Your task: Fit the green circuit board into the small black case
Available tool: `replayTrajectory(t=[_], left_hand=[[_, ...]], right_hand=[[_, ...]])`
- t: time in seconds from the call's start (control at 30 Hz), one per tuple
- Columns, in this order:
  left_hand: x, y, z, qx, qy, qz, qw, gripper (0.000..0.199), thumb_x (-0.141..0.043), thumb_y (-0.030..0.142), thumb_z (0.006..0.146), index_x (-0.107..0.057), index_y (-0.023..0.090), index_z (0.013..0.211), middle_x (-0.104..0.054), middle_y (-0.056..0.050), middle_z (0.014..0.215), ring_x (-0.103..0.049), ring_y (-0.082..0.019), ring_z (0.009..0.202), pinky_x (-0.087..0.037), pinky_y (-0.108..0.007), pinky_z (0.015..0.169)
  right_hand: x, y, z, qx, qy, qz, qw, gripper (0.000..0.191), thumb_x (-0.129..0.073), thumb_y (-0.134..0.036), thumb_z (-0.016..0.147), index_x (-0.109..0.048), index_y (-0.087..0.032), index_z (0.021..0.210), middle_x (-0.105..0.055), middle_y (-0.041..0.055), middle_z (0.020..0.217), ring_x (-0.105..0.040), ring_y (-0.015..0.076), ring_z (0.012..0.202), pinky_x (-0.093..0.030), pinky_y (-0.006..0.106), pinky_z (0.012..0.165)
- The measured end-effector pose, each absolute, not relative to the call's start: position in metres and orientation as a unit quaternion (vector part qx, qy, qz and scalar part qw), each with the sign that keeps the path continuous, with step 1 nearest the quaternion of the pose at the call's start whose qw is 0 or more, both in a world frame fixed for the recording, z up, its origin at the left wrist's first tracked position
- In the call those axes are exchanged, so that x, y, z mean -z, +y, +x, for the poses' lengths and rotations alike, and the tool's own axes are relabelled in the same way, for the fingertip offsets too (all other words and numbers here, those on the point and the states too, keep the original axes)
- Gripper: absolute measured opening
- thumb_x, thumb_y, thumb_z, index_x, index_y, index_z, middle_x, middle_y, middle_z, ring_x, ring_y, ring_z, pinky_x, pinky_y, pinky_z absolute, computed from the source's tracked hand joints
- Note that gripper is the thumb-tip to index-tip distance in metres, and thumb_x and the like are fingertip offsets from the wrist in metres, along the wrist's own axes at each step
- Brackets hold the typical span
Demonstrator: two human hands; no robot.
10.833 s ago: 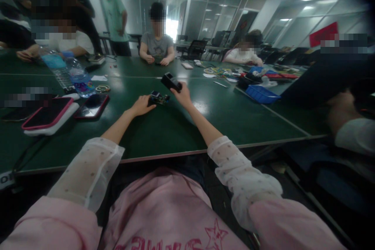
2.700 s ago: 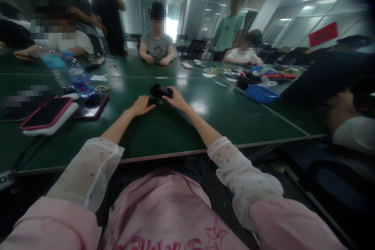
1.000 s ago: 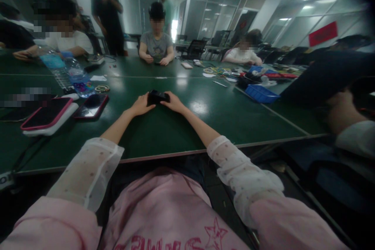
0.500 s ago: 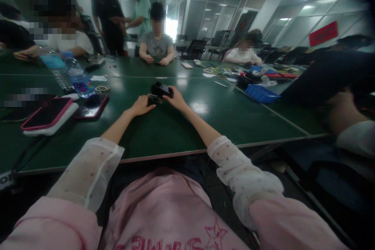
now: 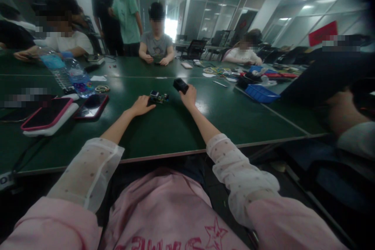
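My right hand (image 5: 189, 97) is closed around a small black box-shaped cover (image 5: 180, 85), raised a little off the green table (image 5: 175, 133). To its left lies a small circuit board (image 5: 159, 97) with a light-coloured square part on its left end. At that end is my left hand (image 5: 142, 106), its thumb and fingers around the board's left edge. Its fingertips are partly hidden, and the fine parts on the board are too small to make out.
To the left lie a phone with a red edge (image 5: 91, 106), a pink-rimmed device (image 5: 48, 114), water bottles (image 5: 78, 76) and a tape roll (image 5: 102, 88). A blue tray (image 5: 262, 93), loose wires (image 5: 218, 71) and a pen (image 5: 219, 84) are on the right. Several people sit around the table.
My right hand has moved the black cover up and to the right, away from the circuit board, which now shows. My left hand has stayed in place. Behind, a person in green has shifted left.
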State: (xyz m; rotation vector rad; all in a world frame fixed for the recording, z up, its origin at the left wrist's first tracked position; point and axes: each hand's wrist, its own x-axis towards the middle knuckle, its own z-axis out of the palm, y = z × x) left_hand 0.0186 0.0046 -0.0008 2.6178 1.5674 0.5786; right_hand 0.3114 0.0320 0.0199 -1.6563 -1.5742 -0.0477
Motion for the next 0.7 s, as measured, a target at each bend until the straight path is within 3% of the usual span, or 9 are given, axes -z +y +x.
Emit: replayTrajectory(t=[0.2,0.7], left_hand=[[-0.0008,0.0031,0.0188,-0.186,0.506,0.842,0.026,0.072,-0.043,0.063,0.091,-0.051,0.008,0.136,-0.055,-0.022,0.136,-0.050,-0.037,0.125,-0.043,-0.049,0.107],[0.0025,0.0068,0.0179,-0.192,0.505,0.841,0.031,0.072,-0.044,0.065,0.090,-0.051,0.011,0.137,-0.055,-0.020,0.136,-0.049,-0.037,0.126,-0.042,-0.050,0.108]], right_hand=[[-0.0109,0.0305,0.3116,-0.003,-0.596,-0.731,0.332,0.053,-0.067,-0.031,0.086,-0.048,-0.007,0.129,-0.056,0.0271,0.131,-0.051,0.0387,0.124,-0.043,0.054,0.102],[-0.0149,0.0267,0.3096,-0.003,-0.603,-0.737,0.306,0.050,-0.063,-0.032,0.088,-0.046,-0.010,0.129,-0.055,0.0251,0.134,-0.049,0.0373,0.126,-0.042,0.051,0.101]])
